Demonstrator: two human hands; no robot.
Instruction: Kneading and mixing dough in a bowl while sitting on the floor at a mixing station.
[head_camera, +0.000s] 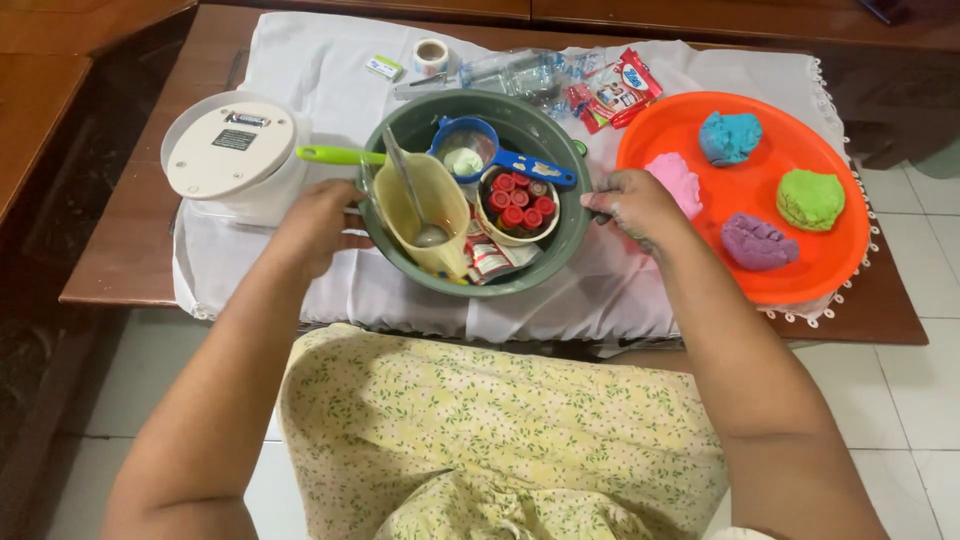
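A grey-green bowl (570, 235) sits on a white cloth (320, 70) in front of me. My left hand (318, 222) grips its left rim and my right hand (632, 205) grips its right rim. Inside the bowl stand a yellow jug (440, 215) with a spoon in it, a blue measuring cup (478, 148) and a small tub of red-capped bottles (520, 203). A green handle (338, 155) sticks out over the left rim.
An orange plate (840, 250) on the right holds blue (729, 137), green (810, 198), purple (757, 242) and pink (680, 180) lumps of dough. An upturned white kitchen scale (235, 150) stands at the left. Tape roll (431, 55), plastic bottle (520, 72) and red packets (615, 90) lie behind.
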